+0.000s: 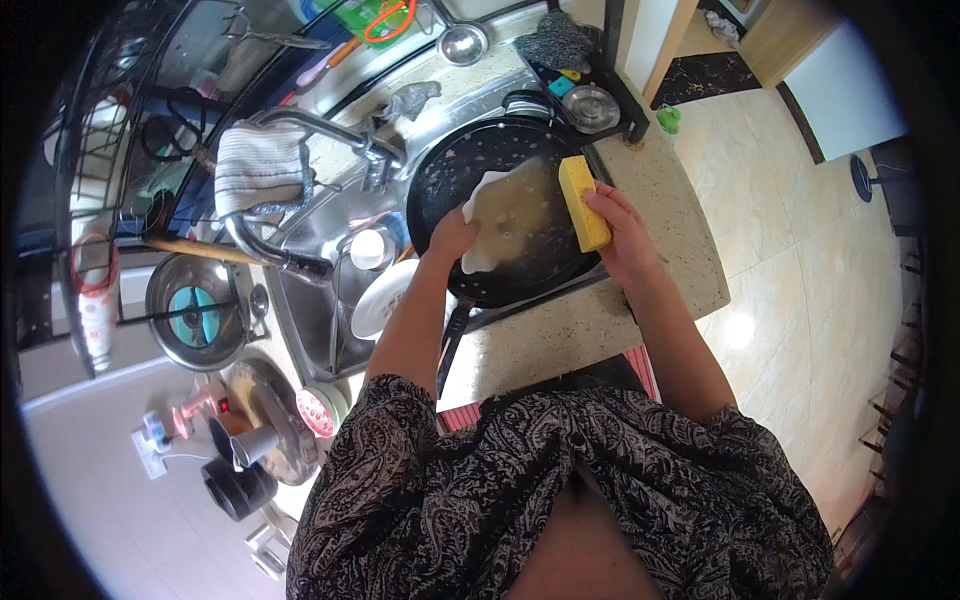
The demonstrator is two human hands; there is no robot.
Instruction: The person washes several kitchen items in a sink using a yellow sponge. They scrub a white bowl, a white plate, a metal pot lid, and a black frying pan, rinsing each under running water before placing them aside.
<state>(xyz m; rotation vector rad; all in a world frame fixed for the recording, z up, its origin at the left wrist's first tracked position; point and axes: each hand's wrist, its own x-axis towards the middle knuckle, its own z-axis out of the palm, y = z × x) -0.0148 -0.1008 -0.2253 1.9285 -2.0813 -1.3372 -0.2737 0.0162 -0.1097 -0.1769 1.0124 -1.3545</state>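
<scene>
A large black frying pan (439,176) rests over the right part of the sink, its handle (453,334) towards me. Murky brownish water and small bubbles lie inside it. A white wavy-edged dish (478,257) is in the pan, mostly under that water. My left hand (452,236) grips the dish by its left edge. In my right hand (621,229) is a yellow sponge (583,204), pinched between thumb and fingers and held above the pan's right rim. The sponge appears apart from the dish.
Left of the pan, the steel sink basin (311,330) holds a white plate (382,298) and a cup (369,247). A tap (307,266) with a striped cloth (259,161) arches above. A black rack (637,112) carries a metal dish (591,109). The counter edge (709,296) curves at right.
</scene>
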